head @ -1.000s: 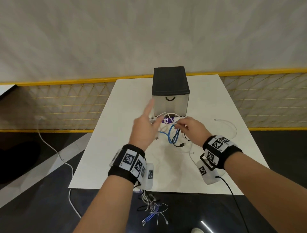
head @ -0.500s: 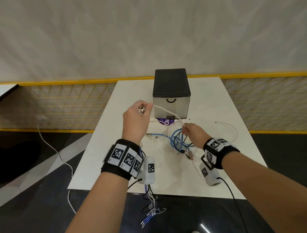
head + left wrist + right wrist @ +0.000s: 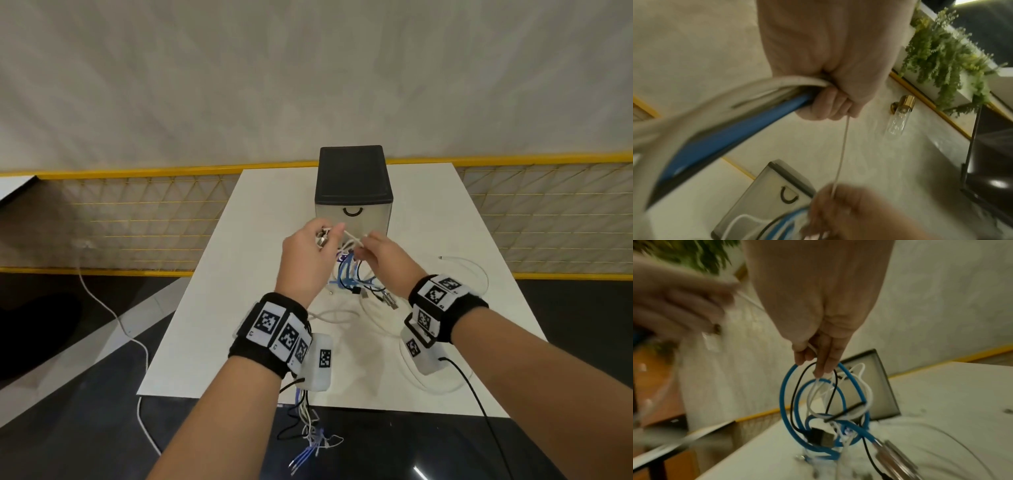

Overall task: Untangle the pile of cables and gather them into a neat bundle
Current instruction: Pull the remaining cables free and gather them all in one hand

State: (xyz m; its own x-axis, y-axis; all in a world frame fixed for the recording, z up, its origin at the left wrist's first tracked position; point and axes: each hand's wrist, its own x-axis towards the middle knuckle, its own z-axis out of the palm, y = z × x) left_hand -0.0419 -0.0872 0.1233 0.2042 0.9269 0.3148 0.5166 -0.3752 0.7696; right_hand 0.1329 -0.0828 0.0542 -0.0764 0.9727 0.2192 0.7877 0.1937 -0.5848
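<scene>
Just before the drawer box (image 3: pixel 353 202), both hands closed on a thin white cable (image 3: pixel 841 154), left hand (image 3: pixel 308 260) and right hand (image 3: pixel 383 257); light, limp tangle (image 3: pixel 828 410) beneath, probably best taken near plugs.

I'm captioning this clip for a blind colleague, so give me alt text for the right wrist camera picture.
The right hand reaches down and lifts a tangle of blue cable, white cable and black cable loops by its fingertips above a white table. The blurred left hand at left holds a thin white strand, and a dark-topped drawer box stands behind.
</scene>
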